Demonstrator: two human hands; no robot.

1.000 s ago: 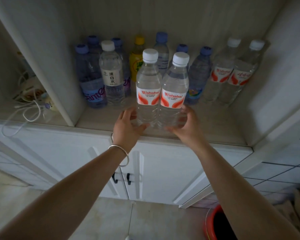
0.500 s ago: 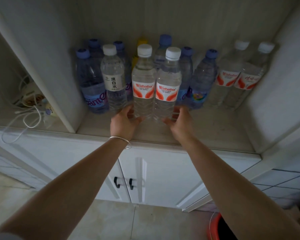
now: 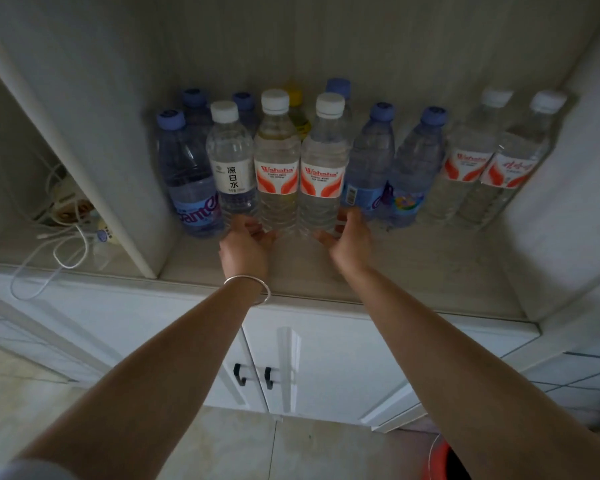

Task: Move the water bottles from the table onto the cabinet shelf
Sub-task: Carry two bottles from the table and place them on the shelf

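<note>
I see two Wahaha bottles — left bottle [image 3: 276, 174] and right bottle [image 3: 323, 178] — upright, touching, on the cabinet shelf [image 3: 413, 268]; my left hand [image 3: 245, 245] and right hand [image 3: 349, 242] cup their bases, fingers loosely spread — neither clamped.

Both hands (left hand [image 3: 245, 245], right hand [image 3: 349, 239]) cup two upright Wahaha bottles [image 3: 300, 174].

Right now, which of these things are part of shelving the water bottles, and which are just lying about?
Part of the job:
- two Wahaha bottles at the hands
- left hand
- right hand
- cabinet shelf
- other bottles already shelved

Just lying about:
- white cables in the next compartment
- red bucket on the floor
</note>
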